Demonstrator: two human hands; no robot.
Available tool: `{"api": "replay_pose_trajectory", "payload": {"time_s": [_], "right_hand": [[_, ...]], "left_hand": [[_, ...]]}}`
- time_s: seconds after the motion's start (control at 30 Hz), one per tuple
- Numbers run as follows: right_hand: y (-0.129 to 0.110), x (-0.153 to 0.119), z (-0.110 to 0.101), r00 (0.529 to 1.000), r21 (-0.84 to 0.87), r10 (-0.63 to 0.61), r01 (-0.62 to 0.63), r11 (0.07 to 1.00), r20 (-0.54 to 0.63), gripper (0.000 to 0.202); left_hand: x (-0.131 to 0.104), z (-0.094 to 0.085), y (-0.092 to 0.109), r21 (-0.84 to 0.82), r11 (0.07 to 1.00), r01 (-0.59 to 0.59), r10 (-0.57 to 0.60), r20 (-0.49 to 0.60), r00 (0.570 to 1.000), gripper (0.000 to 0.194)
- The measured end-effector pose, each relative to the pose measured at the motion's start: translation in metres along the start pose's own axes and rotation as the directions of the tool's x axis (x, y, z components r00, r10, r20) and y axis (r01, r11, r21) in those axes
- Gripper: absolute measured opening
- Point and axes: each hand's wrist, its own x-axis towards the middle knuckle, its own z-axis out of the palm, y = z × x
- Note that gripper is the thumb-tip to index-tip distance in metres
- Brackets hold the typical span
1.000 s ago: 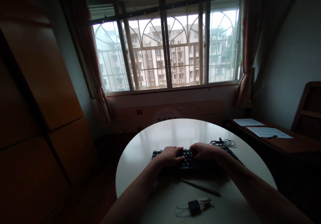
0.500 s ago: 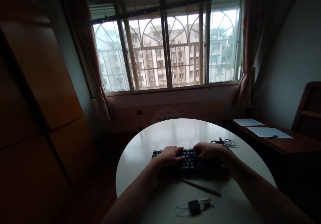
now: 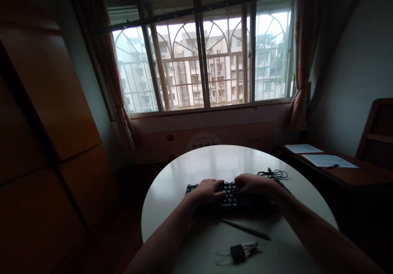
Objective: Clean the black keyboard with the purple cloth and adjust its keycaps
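Note:
A dark keyboard point(image 3: 229, 200) with pale-marked keys lies across the white round table point(image 3: 166, 192). My left hand point(image 3: 208, 191) rests over its left part, fingers apart and holding nothing. Over the right part is my right hand point(image 3: 252, 184), its fingers curled down at the keys; whether they pinch anything is hidden. A thin pointed stick point(image 3: 245, 229) lies in front of the keyboard. Nearer to me sits a small dark block point(image 3: 237, 252) with a wire loop on its left and pale strands on its right.
A coiled black cable point(image 3: 273, 173) lies behind my right hand. At the right, a brown wooden table point(image 3: 362, 177) bears paper sheets point(image 3: 330, 160) and a small dark object. An orange-brown cabinet point(image 3: 49, 81) stands at the left, and a barred window is ahead.
My right hand has shifted very slightly to the left over the keyboard. My left hand looks unmoved.

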Motion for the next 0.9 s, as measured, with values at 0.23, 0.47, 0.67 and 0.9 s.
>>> {"api": "replay_pose_trajectory", "payload": {"time_s": [0.23, 0.47, 0.67, 0.9], "right_hand": [[0.0015, -0.0012, -0.0008, 0.997, 0.002, 0.009, -0.009, 1.0, 0.081, 0.029], [0.0002, -0.0012, -0.0002, 0.998, -0.002, 0.016, -0.016, 1.0, 0.056, 0.027], [-0.0024, -0.0014, -0.0004, 1.0, -0.061, 0.018, -0.018, 0.998, -0.003, 0.024], [-0.0016, -0.0029, -0.0022, 0.997, 0.004, 0.01, -0.01, 1.0, 0.079, 0.029]], "left_hand": [[0.0004, 0.0011, -0.0017, 0.003, 1.0, -0.003, 0.003, -0.002, 1.0, 0.066], [0.0004, 0.0016, -0.0014, 0.008, 1.0, -0.008, 0.009, -0.008, 1.0, 0.066], [0.0008, 0.0013, -0.0022, -0.002, 1.0, -0.01, 0.011, 0.009, 1.0, 0.066], [0.0007, 0.0025, -0.0033, 0.001, 1.0, -0.009, 0.009, -0.003, 1.0, 0.066]]}}
